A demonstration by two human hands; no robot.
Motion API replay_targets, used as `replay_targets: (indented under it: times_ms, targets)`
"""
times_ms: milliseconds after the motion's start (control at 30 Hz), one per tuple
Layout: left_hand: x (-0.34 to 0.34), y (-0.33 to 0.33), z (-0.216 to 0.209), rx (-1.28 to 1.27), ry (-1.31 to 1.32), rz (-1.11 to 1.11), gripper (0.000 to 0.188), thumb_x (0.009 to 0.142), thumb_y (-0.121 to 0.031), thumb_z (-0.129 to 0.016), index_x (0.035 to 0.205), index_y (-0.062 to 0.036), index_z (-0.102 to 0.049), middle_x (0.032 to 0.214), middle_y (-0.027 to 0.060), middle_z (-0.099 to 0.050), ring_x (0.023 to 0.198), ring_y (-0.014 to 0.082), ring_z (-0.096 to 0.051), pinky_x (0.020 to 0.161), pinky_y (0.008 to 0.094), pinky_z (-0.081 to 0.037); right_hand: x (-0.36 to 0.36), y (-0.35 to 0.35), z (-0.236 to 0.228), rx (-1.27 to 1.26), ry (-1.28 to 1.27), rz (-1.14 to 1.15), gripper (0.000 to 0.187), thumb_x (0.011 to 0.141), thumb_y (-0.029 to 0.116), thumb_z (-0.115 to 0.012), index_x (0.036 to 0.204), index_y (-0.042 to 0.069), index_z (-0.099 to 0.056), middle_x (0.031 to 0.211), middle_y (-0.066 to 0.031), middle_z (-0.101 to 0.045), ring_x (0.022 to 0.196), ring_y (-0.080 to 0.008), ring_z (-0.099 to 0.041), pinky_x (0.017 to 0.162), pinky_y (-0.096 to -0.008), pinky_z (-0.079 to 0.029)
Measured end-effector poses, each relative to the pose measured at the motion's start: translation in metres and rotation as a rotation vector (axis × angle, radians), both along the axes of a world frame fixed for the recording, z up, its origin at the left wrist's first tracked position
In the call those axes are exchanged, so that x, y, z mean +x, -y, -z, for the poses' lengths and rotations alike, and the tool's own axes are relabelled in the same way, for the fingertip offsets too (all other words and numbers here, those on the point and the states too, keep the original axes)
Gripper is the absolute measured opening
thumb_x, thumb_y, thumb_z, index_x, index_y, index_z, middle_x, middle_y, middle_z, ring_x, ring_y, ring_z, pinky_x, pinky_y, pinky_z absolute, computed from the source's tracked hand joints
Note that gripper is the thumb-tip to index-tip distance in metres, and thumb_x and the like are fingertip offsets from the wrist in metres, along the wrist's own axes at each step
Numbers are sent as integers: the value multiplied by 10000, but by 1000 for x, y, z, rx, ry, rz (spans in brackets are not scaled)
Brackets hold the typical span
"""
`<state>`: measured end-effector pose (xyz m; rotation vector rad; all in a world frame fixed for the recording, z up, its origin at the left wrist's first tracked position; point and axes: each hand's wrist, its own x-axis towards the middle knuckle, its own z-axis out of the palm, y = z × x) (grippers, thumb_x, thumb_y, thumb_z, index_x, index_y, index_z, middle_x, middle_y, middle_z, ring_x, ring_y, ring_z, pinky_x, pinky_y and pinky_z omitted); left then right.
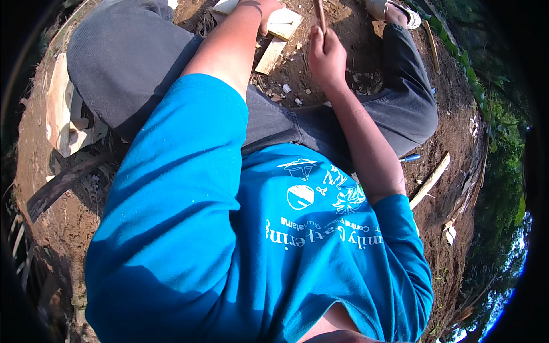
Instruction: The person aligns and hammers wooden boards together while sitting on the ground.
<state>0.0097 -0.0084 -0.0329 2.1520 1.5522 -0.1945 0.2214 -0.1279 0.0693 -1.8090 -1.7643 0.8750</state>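
At the top edge of the head view, my left hand (266, 12) is closed on a pale wooden block (285, 24); some of its fingers are cut off by the frame. Under the block lies a narrower wooden piece (270, 56), angled toward me. My right hand (328, 56), to the right of the block and apart from it, is wrapped round a brown wooden handle (319, 12). The handle rises out of the picture, so whatever is at its far end is hidden.
I sit on brown soil, my legs (131, 63) bent to both sides. Wood chips (286, 88) are scattered between them. Cut boards (60, 108) and a dark branch (66, 184) lie at left. A pale stick (430, 180) and a blue pen-like object (410, 158) lie at right, before green plants.
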Motion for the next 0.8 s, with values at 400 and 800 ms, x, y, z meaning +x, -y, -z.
replay_targets:
  times_ms: [400, 800]
  targets:
    - [2, 7, -25, 13, -30, 85, 466, 747, -260, -857, 1176, -125, -734, 1137, 204, -728, 1044, 363, -700, 906, 461, -560, 12, -14, -18, 166, -194, 0, 360, 1104, 352, -510, 931, 48, -596, 648, -15, -566, 575, -101, -517, 543, -293, -429]
    - [-4, 24, -46, 45, -12, 87, 592, 530, -298, -994, 1054, -129, -776, 1020, 171, -759, 951, 368, -717, 857, 451, -576, 1, -12, -52, 212, -284, -31, 247, 1070, 230, -564, 962, 7, -564, 698, -102, -586, 587, -177, -549, 586, -350, -461]
